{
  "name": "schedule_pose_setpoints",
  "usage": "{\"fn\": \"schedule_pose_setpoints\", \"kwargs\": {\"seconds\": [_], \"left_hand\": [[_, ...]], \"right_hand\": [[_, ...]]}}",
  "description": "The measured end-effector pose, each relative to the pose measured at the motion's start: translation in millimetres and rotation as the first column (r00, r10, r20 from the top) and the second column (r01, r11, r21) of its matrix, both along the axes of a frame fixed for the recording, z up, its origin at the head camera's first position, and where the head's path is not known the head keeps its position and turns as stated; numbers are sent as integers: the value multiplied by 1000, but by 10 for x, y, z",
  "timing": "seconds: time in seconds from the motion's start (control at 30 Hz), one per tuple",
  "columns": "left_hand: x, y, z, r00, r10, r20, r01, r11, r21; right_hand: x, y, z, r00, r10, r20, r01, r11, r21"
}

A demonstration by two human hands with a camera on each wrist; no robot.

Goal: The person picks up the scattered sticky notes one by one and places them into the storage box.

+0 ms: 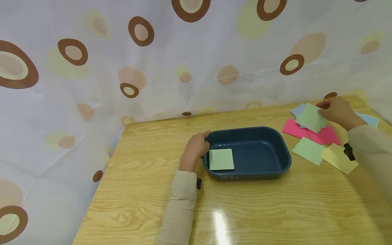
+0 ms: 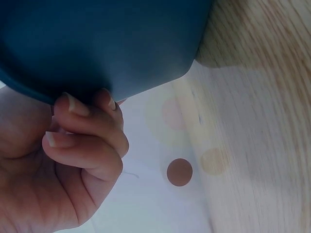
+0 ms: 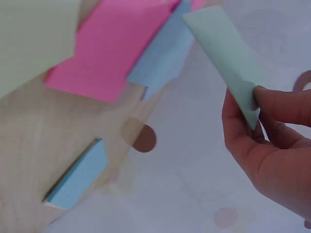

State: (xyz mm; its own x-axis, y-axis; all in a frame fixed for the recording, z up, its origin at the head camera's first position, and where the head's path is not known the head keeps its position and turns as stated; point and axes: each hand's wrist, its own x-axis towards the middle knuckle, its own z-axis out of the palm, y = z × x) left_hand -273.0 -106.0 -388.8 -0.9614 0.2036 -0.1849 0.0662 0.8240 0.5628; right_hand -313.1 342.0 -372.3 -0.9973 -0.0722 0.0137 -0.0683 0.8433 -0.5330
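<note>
My left hand (image 1: pixel 196 149) grips the left rim of a dark blue plastic tray (image 1: pixel 257 175), its curled fingers (image 2: pixel 80 109) at the wall in the left wrist view. Inside the tray, at its left end, lies a light green sticky note (image 1: pixel 221 159) with a thin pink edge beneath it. At the right, my right hand (image 1: pixel 335 110) pinches another light green sticky note (image 1: pixel 310 117) by one corner between thumb and fingers. In the right wrist view this green paper (image 3: pixel 226 58) is held up off the table, slanting away from the hand.
Below the right hand lie pink notes (image 1: pixel 326 135), a blue note (image 1: pixel 297 110), a green note (image 1: pixel 308 150) and a yellow note (image 1: pixel 338 158). A light blue pad (image 1: pixel 367 119) sits at the far right. A patterned curtain (image 1: pixel 183 61) hangs behind the wooden table (image 1: pixel 147 170).
</note>
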Motion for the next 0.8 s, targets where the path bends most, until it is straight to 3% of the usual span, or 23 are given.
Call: {"fn": "schedule_pose_setpoints", "kwargs": {"seconds": [0.17,0.3,0.4,0.53,0.8], "left_hand": [[4,1,1,1000,0,-9,0,1000,-1],[3,11,-10,1000,-7,-10,7,1000,0],[1,14,-8,1000,-11,-13,11,1000,-5],[0,17,-13,1000,-12,-13,12,1000,1],[-6,29,-29,1000,-9,-18,9,1000,-7]], "right_hand": [[78,-136,361,992,-52,-118,40,994,-104],[167,-271,604,989,-52,-136,24,980,-200],[227,-445,724,992,-7,-125,-29,959,-282],[309,-796,793,992,82,-101,-112,936,-334],[347,-1493,727,965,251,-75,-262,931,-255]]}}
